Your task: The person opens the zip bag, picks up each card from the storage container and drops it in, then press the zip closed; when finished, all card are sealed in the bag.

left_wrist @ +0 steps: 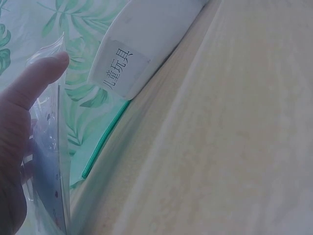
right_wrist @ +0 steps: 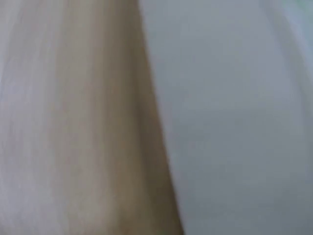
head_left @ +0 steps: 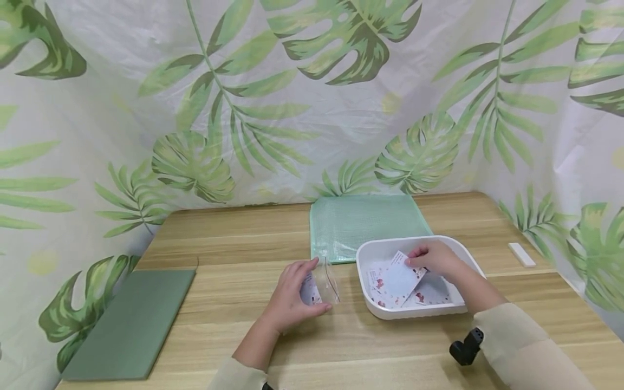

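My left hand (head_left: 288,300) holds a clear zip bag (head_left: 329,285) by its edges above the table, thumb at the near side and fingers at the far side. A printed card (head_left: 309,290) shows inside the bag. In the left wrist view the thumb lies over the front of the bag (left_wrist: 49,161). Over the white plastic basin (head_left: 361,271), my right hand (head_left: 435,260) pinches the corner of a white card (head_left: 403,276) with small red prints. Similar cards (head_left: 431,293) lie on the basin floor beneath it. The right wrist view has only the basin's blurred wall (right_wrist: 230,122) and table.
A green mesh zip pouch (head_left: 365,222) lies behind the basin. At the left table edge is a grey-green board (head_left: 134,325). A small white bar (head_left: 521,254) rests at the right. The basin's side carries a printed label (left_wrist: 120,68). A leaf-patterned curtain hangs behind the table.
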`<state>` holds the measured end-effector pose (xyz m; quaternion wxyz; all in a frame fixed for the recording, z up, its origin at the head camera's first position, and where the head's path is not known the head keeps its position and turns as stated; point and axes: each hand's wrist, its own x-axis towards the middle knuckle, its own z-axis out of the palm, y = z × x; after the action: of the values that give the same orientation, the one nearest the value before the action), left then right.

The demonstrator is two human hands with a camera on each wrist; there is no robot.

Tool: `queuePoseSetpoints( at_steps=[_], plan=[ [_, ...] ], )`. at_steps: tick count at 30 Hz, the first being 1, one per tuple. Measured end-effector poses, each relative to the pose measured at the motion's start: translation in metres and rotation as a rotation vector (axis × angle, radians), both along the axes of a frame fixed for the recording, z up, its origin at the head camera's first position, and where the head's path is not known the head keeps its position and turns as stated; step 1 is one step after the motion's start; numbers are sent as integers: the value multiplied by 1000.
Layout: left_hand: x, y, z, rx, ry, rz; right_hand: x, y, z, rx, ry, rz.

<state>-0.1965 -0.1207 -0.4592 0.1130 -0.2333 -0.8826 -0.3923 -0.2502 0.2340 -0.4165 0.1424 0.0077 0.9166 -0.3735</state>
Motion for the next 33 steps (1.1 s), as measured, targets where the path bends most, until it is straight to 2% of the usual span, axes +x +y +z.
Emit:
queuePoseSetpoints(
  at_steps=[5,9,14,18,20,25,29,33],
  plan=[
    [0,0,1,-1,1,-2,13,2,16,-61,54,-1],
    [-1,-1,1,-3,-9,4,19,2,22,-96,105,-26],
    [0,-1,0,-1,-23,11,25,1,25,-152,131,-84],
    [1,-1,0,-3,-21,11,33,-4,29,-204,149,-162],
    [1,-1,0,-9,-16,11,37,-9,31,-263,184,-221],
    [1,-1,0,-17,-3,10,49,-36,35,-506,260,-335],
    [1,0,1,-20,-4,10,57,-63,33,-645,238,-376],
    [0,0,1,-26,3,8,62,-86,26,-688,214,-381]
  ],
)
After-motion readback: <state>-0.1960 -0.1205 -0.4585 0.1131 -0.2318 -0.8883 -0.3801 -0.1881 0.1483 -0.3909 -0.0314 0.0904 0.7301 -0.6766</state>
